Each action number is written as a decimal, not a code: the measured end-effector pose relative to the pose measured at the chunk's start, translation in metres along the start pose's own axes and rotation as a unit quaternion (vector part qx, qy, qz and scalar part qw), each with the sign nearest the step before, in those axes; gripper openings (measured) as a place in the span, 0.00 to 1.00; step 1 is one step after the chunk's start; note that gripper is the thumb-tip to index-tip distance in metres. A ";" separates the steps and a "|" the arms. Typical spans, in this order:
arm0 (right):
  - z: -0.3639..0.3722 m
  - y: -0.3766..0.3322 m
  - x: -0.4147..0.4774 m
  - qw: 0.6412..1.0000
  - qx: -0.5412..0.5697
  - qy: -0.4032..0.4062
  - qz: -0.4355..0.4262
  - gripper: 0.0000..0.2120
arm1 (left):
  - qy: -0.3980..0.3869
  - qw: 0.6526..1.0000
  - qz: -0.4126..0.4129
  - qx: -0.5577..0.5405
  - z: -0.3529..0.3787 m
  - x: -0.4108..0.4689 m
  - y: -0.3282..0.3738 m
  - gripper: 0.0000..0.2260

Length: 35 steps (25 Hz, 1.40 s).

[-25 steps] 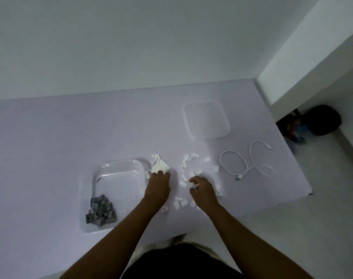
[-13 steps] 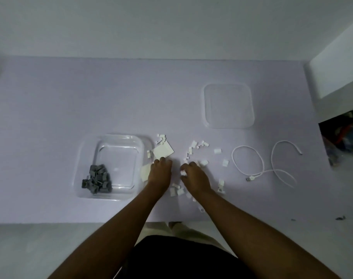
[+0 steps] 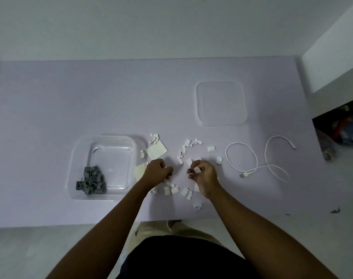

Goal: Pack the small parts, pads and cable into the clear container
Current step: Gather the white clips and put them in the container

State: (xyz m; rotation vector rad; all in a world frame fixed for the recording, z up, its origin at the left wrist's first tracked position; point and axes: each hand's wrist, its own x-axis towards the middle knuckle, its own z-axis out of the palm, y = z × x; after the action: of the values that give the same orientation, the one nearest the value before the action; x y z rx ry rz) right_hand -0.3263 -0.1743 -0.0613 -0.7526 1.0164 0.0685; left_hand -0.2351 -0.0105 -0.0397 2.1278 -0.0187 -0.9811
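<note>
The clear container point(image 3: 111, 141) sits at the left of the table with a heap of grey parts point(image 3: 91, 180) in its near left corner. Several small white parts point(image 3: 188, 144) lie scattered to its right. Two white pads point(image 3: 157, 151) rest beside the container's right wall. A white cable point(image 3: 258, 158) lies looped further right. My left hand point(image 3: 156, 173) is curled among the white parts, pinching something small and white. My right hand point(image 3: 202, 173) is closed on a small white part point(image 3: 196, 169) held just above the table.
The clear lid point(image 3: 221, 103) lies flat at the back right of the table. The table's near edge point(image 3: 71, 225) runs just below the container. A white wall block point(image 3: 332, 57) and a dark cluttered gap point(image 3: 340, 127) stand at the right.
My right hand has lifted a white part off the table and closed on it. My left hand slid slightly toward me, off the pad. The view shifted left and straightened.
</note>
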 end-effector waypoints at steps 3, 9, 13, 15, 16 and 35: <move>-0.006 -0.006 0.006 0.992 -0.107 0.058 -0.039 0.16 | -0.037 0.991 -0.038 -0.124 -0.006 0.001 0.008 0.17; -0.023 -0.004 0.021 0.851 -0.459 0.121 -0.226 0.08 | -0.021 0.996 -0.063 -0.063 -0.009 0.005 0.005 0.02; -0.025 -0.005 0.025 0.753 -0.594 0.048 -0.279 0.15 | -0.041 0.950 0.034 0.307 -0.021 0.000 -0.007 0.12; -0.023 -0.005 0.028 0.733 -0.620 0.038 -0.278 0.14 | -0.087 0.912 0.029 0.401 -0.025 -0.006 -0.012 0.19; -0.022 -0.005 0.029 0.733 -0.621 0.038 -0.275 0.14 | -0.106 0.896 0.020 0.431 -0.024 -0.009 -0.014 0.23; -0.005 -0.019 0.007 0.989 -0.150 -0.012 -0.003 0.09 | -0.064 0.990 -0.051 0.118 -0.013 -0.008 -0.021 0.06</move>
State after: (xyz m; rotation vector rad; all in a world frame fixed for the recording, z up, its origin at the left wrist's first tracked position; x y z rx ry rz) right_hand -0.3189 -0.1933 -0.0580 -1.0263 0.9929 0.2284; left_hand -0.2385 0.0148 -0.0435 2.2942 -0.0953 -1.2268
